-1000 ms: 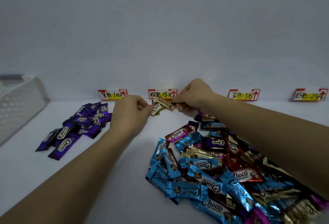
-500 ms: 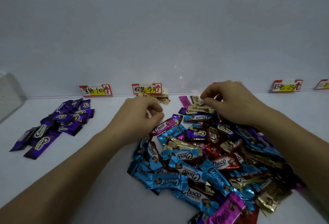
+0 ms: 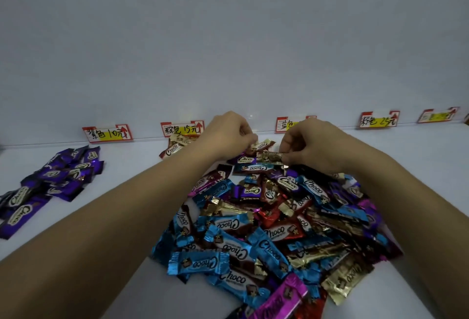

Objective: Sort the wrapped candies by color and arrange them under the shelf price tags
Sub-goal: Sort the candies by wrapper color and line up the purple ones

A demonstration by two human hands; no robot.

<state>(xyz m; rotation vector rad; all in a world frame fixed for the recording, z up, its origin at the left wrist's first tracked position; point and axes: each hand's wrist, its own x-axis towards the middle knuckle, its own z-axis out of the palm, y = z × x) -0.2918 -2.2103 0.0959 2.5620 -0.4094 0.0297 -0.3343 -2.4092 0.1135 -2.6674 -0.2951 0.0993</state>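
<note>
A mixed heap of wrapped candies in blue, gold, red, pink and purple covers the white shelf at centre right. My right hand pinches a gold candy at the heap's far edge. My left hand pinches another gold candy beside it. A few gold candies lie under the second price tag. Sorted purple candies lie under the first price tag.
More price tags stand along the back wall: one partly hidden behind my right hand, one further right and another at the far right. Bare white shelf lies between the purple pile and the heap.
The view shifted right, so the white basket is out of frame. Both hands left the gold candies under the second tag, moved to the heap's far edge and each picked up a gold candy.
</note>
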